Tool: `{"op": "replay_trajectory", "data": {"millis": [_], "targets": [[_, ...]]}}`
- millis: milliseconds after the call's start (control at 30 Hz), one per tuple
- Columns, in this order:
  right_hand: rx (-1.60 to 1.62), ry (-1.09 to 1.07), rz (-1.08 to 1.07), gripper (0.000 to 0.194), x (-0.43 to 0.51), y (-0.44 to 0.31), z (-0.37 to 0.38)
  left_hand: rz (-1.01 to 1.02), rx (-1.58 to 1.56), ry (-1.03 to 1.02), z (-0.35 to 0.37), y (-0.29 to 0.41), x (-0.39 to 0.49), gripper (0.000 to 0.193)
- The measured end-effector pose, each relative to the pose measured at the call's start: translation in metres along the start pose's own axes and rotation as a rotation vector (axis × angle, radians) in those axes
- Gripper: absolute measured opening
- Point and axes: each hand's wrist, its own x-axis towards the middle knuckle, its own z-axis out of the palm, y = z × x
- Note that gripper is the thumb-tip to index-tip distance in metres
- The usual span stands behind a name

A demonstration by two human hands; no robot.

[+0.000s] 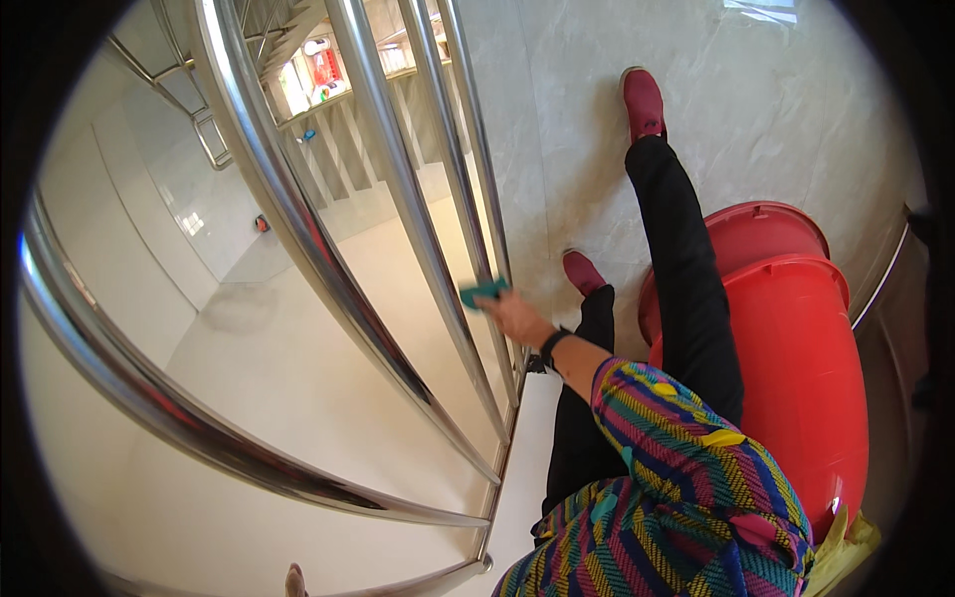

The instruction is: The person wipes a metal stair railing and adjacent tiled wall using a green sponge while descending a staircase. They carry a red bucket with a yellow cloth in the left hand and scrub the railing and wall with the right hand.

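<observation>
My right hand [516, 317], with a black band on the wrist, holds a folded teal cloth [476, 293] against the upright bars of a stainless-steel railing [406, 190]. The cloth lies across the slimmer bars, in about the middle of the view. Of my left hand [296, 580], only a fingertip or so shows at the bottom left edge, near the lowest steel bar; what it touches is hidden.
Large red plastic bins [798, 358] stand at my right, with a yellow-green plastic bag [843, 548] beside them. My feet in dark red shoes [643, 101] rest on the grey marble-look floor [716, 45]. Beyond the railing a stairwell drops, with a lower handrail [213, 142].
</observation>
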Motion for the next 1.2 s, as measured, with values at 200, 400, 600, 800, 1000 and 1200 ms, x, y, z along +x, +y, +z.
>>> {"op": "replay_trajectory", "data": {"millis": [200, 400, 600, 800, 1000, 1200], "targets": [[0.091, -0.219, 0.405, 0.025, -0.064, 0.026, 0.038, 0.267, 0.357, -0.129, -0.008, -0.017, 0.003, 0.073], [0.34, 0.787, -0.067, 0.035, 0.056, -0.005, -0.137, 0.251, 0.341, -0.156, -0.023, -0.031, 0.014, 0.075], [-0.091, 1.03, -0.346, 0.038, 0.137, -0.086, -0.221, 0.361, 0.288, -0.074, -0.021, -0.043, 0.016, 0.07], [-0.095, 0.655, -0.197, 0.045, 0.103, -0.044, -0.147, 0.454, 0.053, 0.023, 0.015, -0.033, 0.001, 0.072], [0.042, 0.151, 0.012, 0.037, -0.003, -0.019, -0.075, 0.336, -0.077, -0.03, 0.025, -0.022, -0.013, 0.081], [0.273, 0.455, 0.022, 0.036, -0.033, -0.077, -0.124, 0.648, -0.048, -0.04, 0.017, -0.043, 0.001, 0.074]]}}
